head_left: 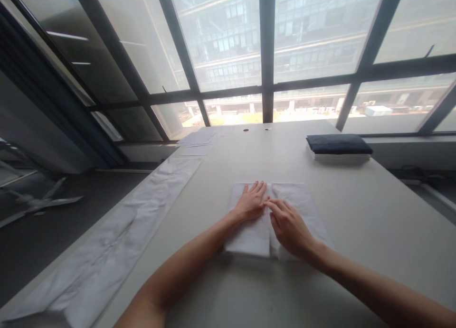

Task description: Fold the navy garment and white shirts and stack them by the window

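A folded white cloth (299, 195) lies in front of me on the table, with a seam or fold edge running down its middle. My left hand (252, 202) rests flat on its left half, fingers spread and pointing away from me. Over the middle edge is my right hand (288, 223), its fingers reaching left until the tips meet or nearly meet the left hand. Its thumb sits apart below the forefinger, and no cloth shows gripped between them. The right palm hides part of the cloth's right half.
A long, wrinkled white cloth (121, 228) stretches along the left edge of the white table (374, 214). White sheets (197, 140) lie at the far left. At the back right, a dark folded cloth (338, 144) tops a white stack (342, 157). Windows stand beyond.
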Motion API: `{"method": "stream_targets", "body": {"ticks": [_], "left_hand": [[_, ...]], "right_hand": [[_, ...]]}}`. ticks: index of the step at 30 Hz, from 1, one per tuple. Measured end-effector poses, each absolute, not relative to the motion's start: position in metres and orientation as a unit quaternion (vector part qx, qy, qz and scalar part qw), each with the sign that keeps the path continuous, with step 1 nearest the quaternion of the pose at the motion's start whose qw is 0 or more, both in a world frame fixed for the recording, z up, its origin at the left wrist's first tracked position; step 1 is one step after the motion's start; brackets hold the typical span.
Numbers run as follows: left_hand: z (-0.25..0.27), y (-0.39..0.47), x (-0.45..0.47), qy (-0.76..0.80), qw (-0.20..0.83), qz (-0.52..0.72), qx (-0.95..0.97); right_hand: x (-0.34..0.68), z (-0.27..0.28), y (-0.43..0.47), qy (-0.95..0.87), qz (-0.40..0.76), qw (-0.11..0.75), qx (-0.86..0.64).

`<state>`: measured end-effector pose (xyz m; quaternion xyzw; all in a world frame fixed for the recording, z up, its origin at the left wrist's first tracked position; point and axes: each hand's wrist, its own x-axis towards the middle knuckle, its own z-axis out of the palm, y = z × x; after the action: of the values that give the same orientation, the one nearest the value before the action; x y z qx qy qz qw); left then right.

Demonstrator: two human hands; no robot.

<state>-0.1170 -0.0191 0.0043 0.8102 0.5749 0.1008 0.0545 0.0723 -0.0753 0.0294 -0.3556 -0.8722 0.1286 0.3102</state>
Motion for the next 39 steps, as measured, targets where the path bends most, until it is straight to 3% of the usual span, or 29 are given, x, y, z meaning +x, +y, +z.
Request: {"method": "stream_targets", "body": {"ticks": [4, 8, 19, 24, 33, 39], "left_hand": [[0.034, -0.031, -0.130, 0.544, 0.099, 0.168, 0.816], [0.056, -0.067, -0.148, 0.510, 0.106, 0.206, 0.828], [0.028, -0.127, -0.166, 0.436, 0.143, 0.018, 0.888], [0.047, -0.121, -0.177, 0.447, 0.220, 0.084, 0.863], [0.037, -0.133, -0.169, 0.429, 0.131, 0.005, 0.894], [0.037, -0.126, -0.126, 0.477, 0.076, 0.037, 0.875]], "right_hand": [[0.071, 0.030, -0.025, -0.870, 0.115, 0.301, -0.374], [0.055, 0.028, 0.007, -0.894, 0.105, 0.234, -0.367], [0.038, -0.003, 0.021, -0.933, 0.060, 0.088, -0.343], [0.038, -0.002, 0.019, -0.933, 0.046, 0.099, -0.343], [0.038, -0.005, 0.021, -0.931, 0.065, 0.113, -0.340], [0.038, -0.006, 0.020, -0.928, 0.093, 0.149, -0.330]]}}
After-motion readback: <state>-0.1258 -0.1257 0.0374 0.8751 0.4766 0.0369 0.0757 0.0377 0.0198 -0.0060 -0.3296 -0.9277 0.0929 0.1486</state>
